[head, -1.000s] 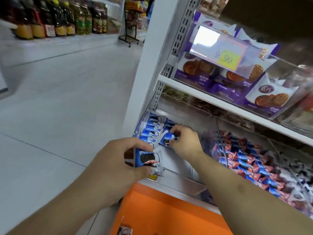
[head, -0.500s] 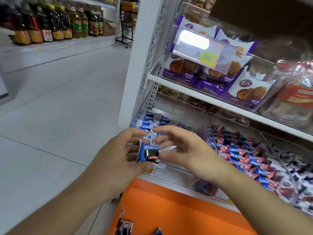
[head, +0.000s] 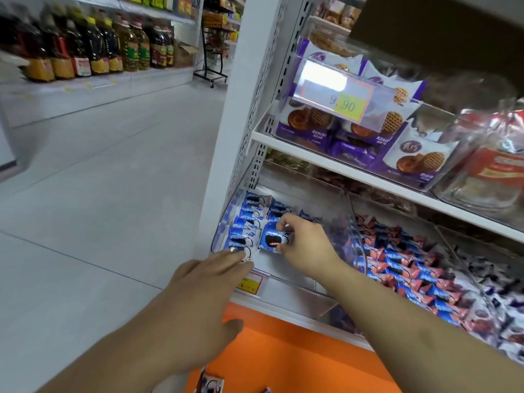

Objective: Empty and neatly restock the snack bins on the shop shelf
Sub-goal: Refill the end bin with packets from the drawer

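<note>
floor (head: 107,171): pale grey tiles, wide aisle | shelf upright (head: 241,89): white perforated metal | far shelving (head: 93,83): low, white, along the aisle's far side | wire rack (head: 211,66): black, on wheels, at aisle's end | lower panel (head: 297,361): orange | light: even, bright

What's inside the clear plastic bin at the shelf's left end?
The clear plastic bin holds rows of blue cookie packets; the right hand sets one down. Its bare white floor shows in front; packets behind that hand are hidden.

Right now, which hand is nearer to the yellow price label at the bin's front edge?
Left. The left hand reaches just beside the yellow price label; the right hand is farther back, inside the bin.
</note>
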